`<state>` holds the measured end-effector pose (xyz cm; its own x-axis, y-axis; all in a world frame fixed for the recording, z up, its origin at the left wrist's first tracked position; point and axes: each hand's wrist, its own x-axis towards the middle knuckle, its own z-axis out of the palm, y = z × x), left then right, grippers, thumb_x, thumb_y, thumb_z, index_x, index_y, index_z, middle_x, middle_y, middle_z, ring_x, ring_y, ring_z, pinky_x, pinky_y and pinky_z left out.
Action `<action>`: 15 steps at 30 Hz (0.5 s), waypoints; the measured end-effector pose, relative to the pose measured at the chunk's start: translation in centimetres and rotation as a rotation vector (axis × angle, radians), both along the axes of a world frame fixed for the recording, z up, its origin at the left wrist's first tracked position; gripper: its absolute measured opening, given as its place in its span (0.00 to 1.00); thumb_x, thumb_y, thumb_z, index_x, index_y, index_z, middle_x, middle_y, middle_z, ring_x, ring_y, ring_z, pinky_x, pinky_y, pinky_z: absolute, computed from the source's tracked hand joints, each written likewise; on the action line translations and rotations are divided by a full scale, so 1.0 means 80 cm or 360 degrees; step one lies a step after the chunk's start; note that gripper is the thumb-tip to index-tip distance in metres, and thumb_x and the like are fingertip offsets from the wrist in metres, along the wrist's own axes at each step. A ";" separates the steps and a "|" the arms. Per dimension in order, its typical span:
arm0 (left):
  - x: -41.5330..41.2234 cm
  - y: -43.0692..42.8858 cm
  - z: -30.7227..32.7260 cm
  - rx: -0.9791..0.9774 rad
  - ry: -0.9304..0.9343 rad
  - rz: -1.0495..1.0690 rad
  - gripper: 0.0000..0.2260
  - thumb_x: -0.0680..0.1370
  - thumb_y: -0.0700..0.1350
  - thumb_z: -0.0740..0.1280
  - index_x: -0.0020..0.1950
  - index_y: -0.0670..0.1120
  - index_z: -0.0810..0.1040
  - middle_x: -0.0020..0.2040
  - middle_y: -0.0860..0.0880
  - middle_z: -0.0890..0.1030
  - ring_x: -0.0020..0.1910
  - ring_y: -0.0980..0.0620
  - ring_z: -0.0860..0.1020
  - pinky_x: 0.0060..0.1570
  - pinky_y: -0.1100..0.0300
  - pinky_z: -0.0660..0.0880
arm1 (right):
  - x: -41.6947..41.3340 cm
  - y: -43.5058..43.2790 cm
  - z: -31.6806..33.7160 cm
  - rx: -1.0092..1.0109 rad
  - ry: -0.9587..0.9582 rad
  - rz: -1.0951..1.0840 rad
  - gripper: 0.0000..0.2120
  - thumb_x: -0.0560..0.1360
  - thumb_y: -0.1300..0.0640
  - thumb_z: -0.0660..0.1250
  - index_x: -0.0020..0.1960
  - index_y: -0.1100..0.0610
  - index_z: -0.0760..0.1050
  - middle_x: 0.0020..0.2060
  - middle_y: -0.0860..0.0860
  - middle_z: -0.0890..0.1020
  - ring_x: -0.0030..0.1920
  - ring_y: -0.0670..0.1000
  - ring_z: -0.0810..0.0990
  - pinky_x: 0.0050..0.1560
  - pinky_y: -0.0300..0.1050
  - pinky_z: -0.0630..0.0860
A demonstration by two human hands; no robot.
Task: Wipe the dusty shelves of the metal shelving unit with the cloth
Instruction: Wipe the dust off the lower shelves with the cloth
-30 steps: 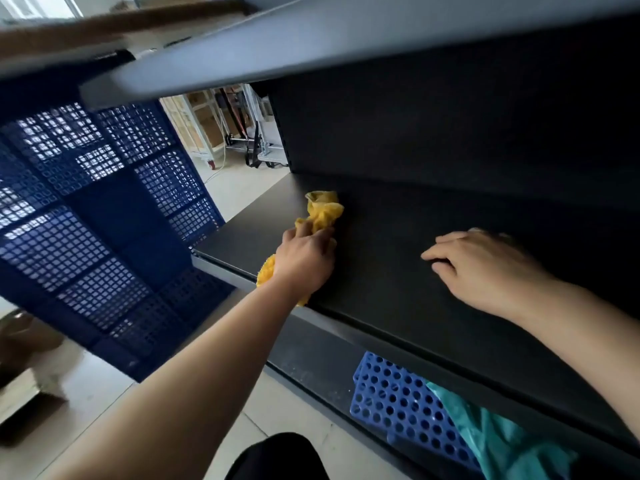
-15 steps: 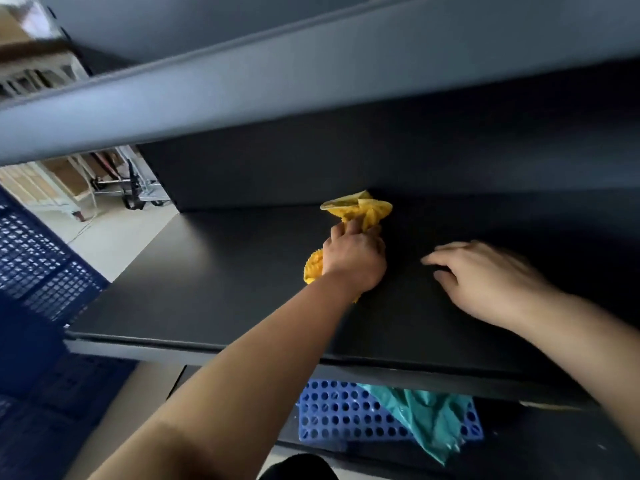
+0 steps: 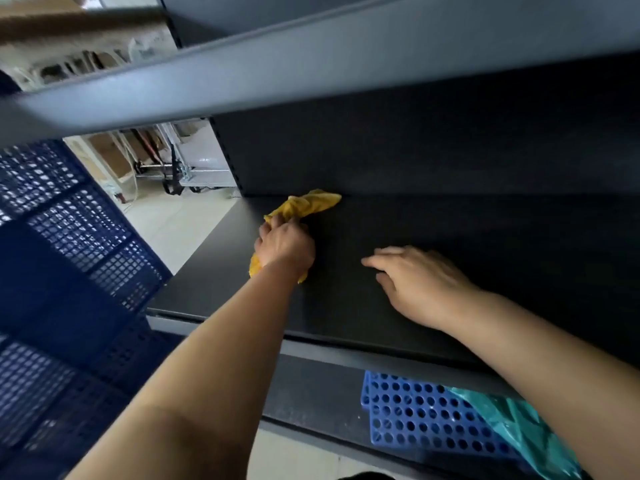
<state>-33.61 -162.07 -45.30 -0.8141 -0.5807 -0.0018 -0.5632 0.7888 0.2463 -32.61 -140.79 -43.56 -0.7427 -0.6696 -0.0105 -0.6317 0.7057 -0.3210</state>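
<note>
The left hand (image 3: pixel 285 245) pressed the yellow cloth (image 3: pixel 306 206) onto the shelf (image 3: pixel 214 271), fingers grasping it, its end bunched beyond them; the right hand (image 3: pixel 422 285) rested flat, fingers relaxed.

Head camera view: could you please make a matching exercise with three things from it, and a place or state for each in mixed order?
Things:
1. yellow cloth
2. right hand
3. blue perforated rack

Places or states:
A. lies on the lower shelf
B. gripped by the left hand
C. rests open on the wiped shelf

Pairs: 1-B, 2-C, 3-A.
</note>
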 end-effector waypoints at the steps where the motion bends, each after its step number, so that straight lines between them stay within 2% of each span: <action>1: 0.006 -0.024 -0.001 -0.0018 0.0001 0.0043 0.20 0.81 0.49 0.54 0.72 0.48 0.68 0.75 0.44 0.60 0.72 0.39 0.59 0.69 0.43 0.60 | 0.003 -0.015 -0.002 -0.0003 -0.0012 0.0030 0.20 0.83 0.54 0.53 0.73 0.45 0.64 0.74 0.45 0.64 0.74 0.49 0.62 0.72 0.52 0.62; 5: 0.039 -0.100 -0.001 -0.0118 -0.0032 0.0202 0.19 0.82 0.49 0.53 0.70 0.46 0.70 0.73 0.42 0.63 0.70 0.38 0.62 0.68 0.42 0.63 | 0.014 -0.057 -0.008 0.0190 -0.0027 0.0106 0.21 0.83 0.50 0.50 0.76 0.41 0.57 0.78 0.46 0.56 0.77 0.52 0.53 0.72 0.56 0.58; 10: 0.085 -0.139 -0.003 -0.0142 -0.0012 0.0415 0.20 0.82 0.52 0.50 0.69 0.46 0.70 0.73 0.42 0.63 0.69 0.38 0.62 0.64 0.41 0.64 | 0.016 -0.068 -0.008 0.0264 -0.0070 0.0056 0.22 0.83 0.51 0.51 0.76 0.41 0.56 0.78 0.47 0.55 0.77 0.53 0.53 0.73 0.57 0.58; 15: 0.116 -0.128 -0.004 -0.0161 -0.0024 0.0539 0.20 0.82 0.53 0.49 0.68 0.46 0.70 0.73 0.40 0.62 0.69 0.35 0.61 0.66 0.40 0.62 | 0.017 -0.068 -0.008 0.0296 -0.0057 0.0065 0.22 0.83 0.52 0.50 0.76 0.42 0.56 0.78 0.47 0.54 0.78 0.54 0.52 0.73 0.58 0.58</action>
